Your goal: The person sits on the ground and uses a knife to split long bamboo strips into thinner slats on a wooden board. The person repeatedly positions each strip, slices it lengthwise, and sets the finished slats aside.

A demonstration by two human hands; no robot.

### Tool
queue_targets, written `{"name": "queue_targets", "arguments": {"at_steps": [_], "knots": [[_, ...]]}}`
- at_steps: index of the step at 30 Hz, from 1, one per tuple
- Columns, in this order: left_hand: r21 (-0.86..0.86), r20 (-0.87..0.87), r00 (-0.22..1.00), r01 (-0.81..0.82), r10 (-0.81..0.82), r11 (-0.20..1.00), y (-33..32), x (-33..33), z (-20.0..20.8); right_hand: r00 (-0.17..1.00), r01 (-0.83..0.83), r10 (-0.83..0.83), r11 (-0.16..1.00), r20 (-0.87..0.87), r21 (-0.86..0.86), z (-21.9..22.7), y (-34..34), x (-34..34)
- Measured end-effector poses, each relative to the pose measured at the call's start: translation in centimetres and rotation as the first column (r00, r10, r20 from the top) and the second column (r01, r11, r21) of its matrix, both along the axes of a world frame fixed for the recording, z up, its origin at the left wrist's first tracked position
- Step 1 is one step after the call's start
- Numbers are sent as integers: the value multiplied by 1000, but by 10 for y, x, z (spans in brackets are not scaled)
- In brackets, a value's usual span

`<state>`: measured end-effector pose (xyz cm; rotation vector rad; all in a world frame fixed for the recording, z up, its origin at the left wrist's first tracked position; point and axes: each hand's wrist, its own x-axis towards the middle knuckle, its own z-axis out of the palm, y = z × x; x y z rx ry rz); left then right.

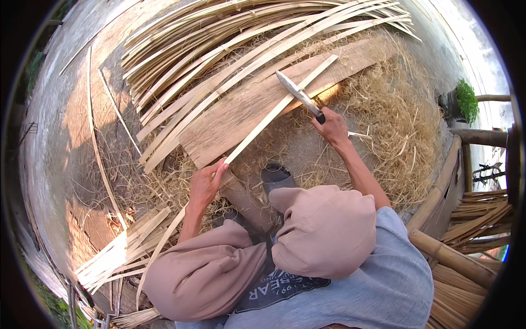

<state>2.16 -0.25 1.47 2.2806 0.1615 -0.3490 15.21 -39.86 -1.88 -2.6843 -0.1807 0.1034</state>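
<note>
My left hand (205, 183) is closed around the near end of a pale, flat bamboo strip (257, 129). The strip slants up to the right across a worn wooden board (235, 118); its lower end continues behind my left wrist. In my right hand (332, 128) is the black handle of a knife (296, 90). The broad grey blade points up to the left and lies across the strip, near the strip's far end. Whether the edge bites into the strip cannot be made out.
A large pile of long bamboo strips (219, 52) lies beyond the board. Curly shavings (389, 120) heap up at the right. More cut strips (129, 249) lie by my left leg. Bamboo poles (452, 257) and bundled strips (476, 219) stand at the right; a potted plant (467, 101) is farther back.
</note>
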Motion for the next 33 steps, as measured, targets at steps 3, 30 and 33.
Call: {"name": "queue_targets", "arguments": {"at_steps": [3,30,33], "knots": [[3,-51,998,-35,35,999,1,5,2,1000,-27,27,999,10,18,-7,8,-3],[-146,-180,984,-13,-13,989,5,13,-13,776,570,-630,674,-39,469,-2,-61,61],[-251,-491,868,-58,-76,966,-4,35,5,782,557,-617,625,-89,547,-3,-57,58]]}}
